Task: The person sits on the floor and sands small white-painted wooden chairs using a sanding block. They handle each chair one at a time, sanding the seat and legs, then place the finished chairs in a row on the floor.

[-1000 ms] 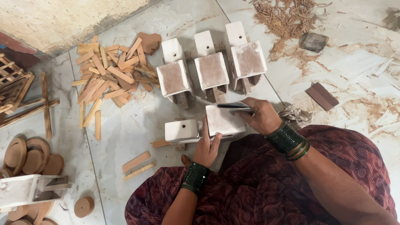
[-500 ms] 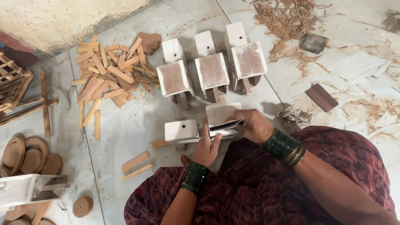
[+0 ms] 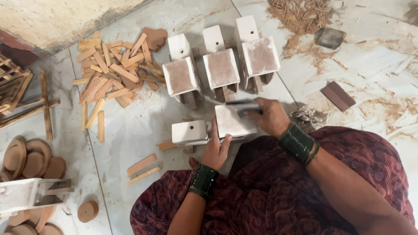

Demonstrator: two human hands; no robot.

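Left hand point(image 3: 216, 150) flat against white wooden piece point(image 3: 213, 127) on floor point(image 3: 130, 126), steadying it. Right hand point(image 3: 270, 115) grips dark tool point(image 3: 241, 104), laid across piece's top face. Three similar pieces point(image 3: 221, 67) just beyond.

Your white-painted wooden piece point(image 3: 217, 126) lies on its side on the pale floor, just in front of your lap. It has two joined blocks: a smaller one to the left with a small dark hole in its face, a larger one to the right with a flat, pale face turned up. A dark flat tool point(image 3: 241, 104) lies across the far edge of that face, pressed on it.
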